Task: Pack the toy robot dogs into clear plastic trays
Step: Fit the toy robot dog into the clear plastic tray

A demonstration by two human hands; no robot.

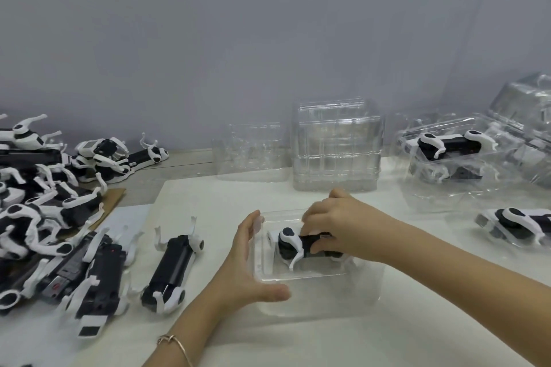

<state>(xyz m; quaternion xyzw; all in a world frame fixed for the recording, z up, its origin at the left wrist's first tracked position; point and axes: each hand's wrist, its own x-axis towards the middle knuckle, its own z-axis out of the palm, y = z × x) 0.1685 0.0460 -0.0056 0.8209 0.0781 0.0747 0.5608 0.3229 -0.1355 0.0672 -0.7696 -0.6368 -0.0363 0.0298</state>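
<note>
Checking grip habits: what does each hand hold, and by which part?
The right hand grips the toy robot dog by its black body, inside the clear tray. The left hand holds nothing; its straight fingers brace the tray's left wall.

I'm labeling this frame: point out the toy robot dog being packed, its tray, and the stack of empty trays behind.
toy robot dog (308, 243): head view, on its black body.
clear tray (298, 277): head view, on its front rim.
stack of empty trays (337, 146): head view, on its front wall.

- dog (301, 244): black and white, on its side inside the tray
- tray (357, 292): clear, open, front centre
- loose dogs (59, 217): heaped at left
- empty trays (337, 143): stacked behind
- packed trays (447, 152): at right
</note>
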